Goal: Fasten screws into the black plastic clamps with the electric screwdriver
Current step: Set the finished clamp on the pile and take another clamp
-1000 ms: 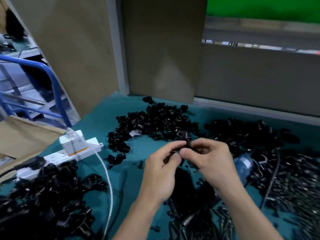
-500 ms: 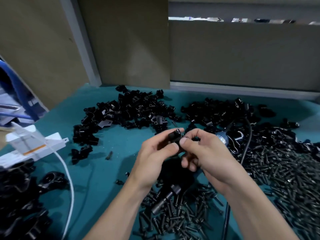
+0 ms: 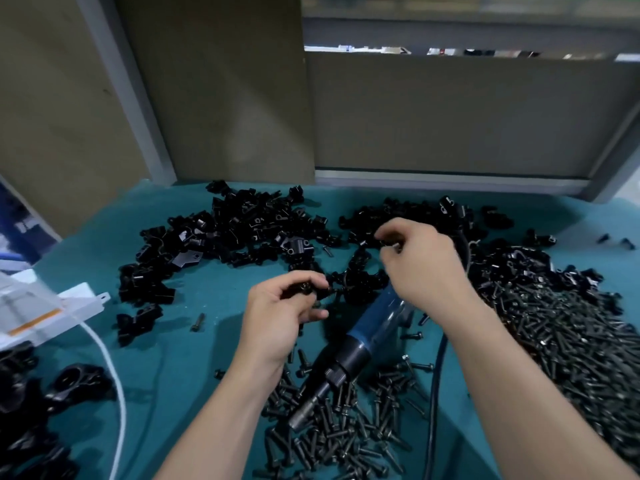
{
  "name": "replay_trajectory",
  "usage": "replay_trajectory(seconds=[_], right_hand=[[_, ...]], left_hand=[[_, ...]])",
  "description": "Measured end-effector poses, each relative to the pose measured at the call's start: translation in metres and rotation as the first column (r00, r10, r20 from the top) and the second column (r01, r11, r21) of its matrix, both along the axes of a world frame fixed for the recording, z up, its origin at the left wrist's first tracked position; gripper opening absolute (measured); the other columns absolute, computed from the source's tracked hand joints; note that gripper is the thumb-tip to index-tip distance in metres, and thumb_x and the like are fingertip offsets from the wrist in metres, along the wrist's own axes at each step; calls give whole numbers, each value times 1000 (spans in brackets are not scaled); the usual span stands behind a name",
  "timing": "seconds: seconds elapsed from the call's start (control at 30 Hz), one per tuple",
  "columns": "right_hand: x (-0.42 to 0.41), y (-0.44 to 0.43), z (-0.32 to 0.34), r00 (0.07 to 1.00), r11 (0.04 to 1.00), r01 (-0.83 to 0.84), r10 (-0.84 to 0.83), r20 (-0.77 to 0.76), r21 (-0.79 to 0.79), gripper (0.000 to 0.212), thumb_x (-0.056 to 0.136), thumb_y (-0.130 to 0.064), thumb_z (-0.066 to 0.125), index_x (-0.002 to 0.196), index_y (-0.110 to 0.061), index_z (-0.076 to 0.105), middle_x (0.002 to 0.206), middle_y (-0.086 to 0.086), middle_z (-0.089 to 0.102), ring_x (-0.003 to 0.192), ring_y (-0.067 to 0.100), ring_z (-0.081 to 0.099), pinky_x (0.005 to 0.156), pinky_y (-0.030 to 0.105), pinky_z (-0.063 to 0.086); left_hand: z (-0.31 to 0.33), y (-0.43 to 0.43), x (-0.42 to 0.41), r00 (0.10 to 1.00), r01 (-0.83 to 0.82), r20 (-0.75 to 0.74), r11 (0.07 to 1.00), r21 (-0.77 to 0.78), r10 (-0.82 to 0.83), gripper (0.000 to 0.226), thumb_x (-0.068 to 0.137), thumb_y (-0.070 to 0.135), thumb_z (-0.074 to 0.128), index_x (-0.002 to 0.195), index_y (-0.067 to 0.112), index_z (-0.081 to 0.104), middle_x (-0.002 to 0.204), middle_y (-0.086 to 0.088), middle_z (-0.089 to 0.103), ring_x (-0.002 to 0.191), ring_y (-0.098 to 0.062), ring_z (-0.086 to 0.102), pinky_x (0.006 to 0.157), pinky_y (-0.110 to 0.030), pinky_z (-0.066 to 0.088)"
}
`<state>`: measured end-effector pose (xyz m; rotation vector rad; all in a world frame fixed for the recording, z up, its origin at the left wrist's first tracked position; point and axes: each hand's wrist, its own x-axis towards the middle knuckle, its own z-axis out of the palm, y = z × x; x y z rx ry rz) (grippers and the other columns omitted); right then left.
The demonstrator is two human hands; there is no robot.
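While leaving the electric screwdriver (image 3: 363,341) flat among loose screws (image 3: 346,438) on the near worktop (image 3: 180,393), clasps a black clamp (image 3: 301,289) in the left grip (image 3: 280,320) just beyond; farther off, pinches something small, too blurred to name, in the right grip (image 3: 422,268) above the clamp heap (image 3: 426,211).

The electric screwdriver (image 3: 367,341) has a glossy, see-through blue plastic barrel, a matt black plastic collar and a dull grey metal nose. Under it, the teal table cover (image 3: 207,375) looks like matt cloth. Beyond it, the heaped clamps (image 3: 242,230) are smooth black plastic with bright glints. To its right, the screws (image 3: 554,334) are dark metal with a low sheen. Left of it, the power strip (image 3: 79,303) is shiny white plastic and its cable (image 3: 110,368) is smooth and white
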<state>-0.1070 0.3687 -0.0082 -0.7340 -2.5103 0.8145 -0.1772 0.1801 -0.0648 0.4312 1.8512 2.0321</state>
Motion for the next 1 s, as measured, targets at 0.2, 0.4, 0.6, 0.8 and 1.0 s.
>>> replay_trajectory(seconds=[0.2,0.4,0.6,0.8,1.0], right_hand=[[-71,16,-6,732,920,-296,45,679,258,56,94,-7,52,148,-17,43,137,12,58,118,34,57,101,45,44],[-74,21,-16,732,909,-310,40,680,280,30,91,6,54,112,-10,66,115,11,68,99,30,66,85,40,60],[-73,6,-11,785,910,-373,206,585,181,57,93,5,53,137,-30,60,128,5,62,98,26,61,81,36,55],[-69,2,-9,804,921,-297,99,587,252,26,99,-23,68,122,-11,64,116,10,69,99,29,66,88,42,58],[-10,-28,3,980,934,-195,174,-98,-298,28,85,-17,84,101,-39,77,93,-16,77,86,7,72,83,24,58]], left_hand=[[3,-3,7,998,-10,-64,1000,-21,9,41,99,-1,60,90,34,80,96,3,78,88,-11,73,61,-23,55],[8,-8,1,999,-7,-48,999,-44,5,40,100,3,62,87,38,79,92,1,79,93,-22,74,60,-21,54],[5,-8,0,999,-1,-46,999,-49,-2,38,99,3,64,86,36,79,91,1,79,90,-21,74,60,-22,54],[1,-10,0,999,15,-47,999,-37,-16,41,99,1,63,86,36,79,90,1,79,86,-13,73,60,-20,54],[0,-10,0,995,57,-79,998,-6,-57,17,75,4,66,70,20,71,67,-4,66,61,-16,61,52,-24,44]])
